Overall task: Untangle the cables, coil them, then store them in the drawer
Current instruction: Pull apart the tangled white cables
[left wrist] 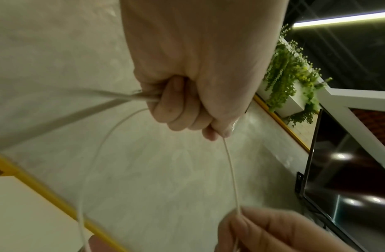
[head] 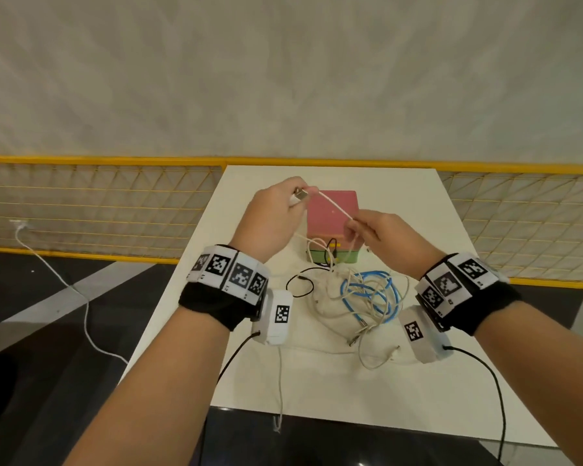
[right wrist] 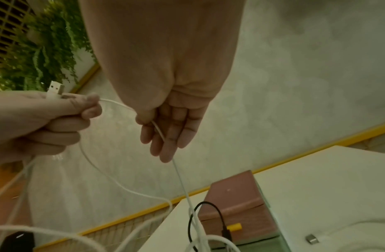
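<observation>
My left hand [head: 285, 205] is raised over the table and grips the USB plug end [head: 300, 195] of a white cable [head: 335, 207]; the same plug [right wrist: 55, 88] sticks out of the fist in the right wrist view. The cable [left wrist: 230, 170] runs taut to my right hand [head: 367, 227], which pinches it between thumb and forefinger while the other fingers hang straight [right wrist: 167, 136]. Below lies a tangle of white, black and blue cables [head: 367, 294]. A small drawer box with a pink top [head: 334, 210] and a green front drawer [head: 334, 257] stands behind it.
The white table [head: 451, 381] ends near me at a dark floor. A yellow mesh fence [head: 98, 203] runs behind it. A loose white cable [head: 64, 287] trails on the floor at left. Plants [left wrist: 290, 73] hang off to the side.
</observation>
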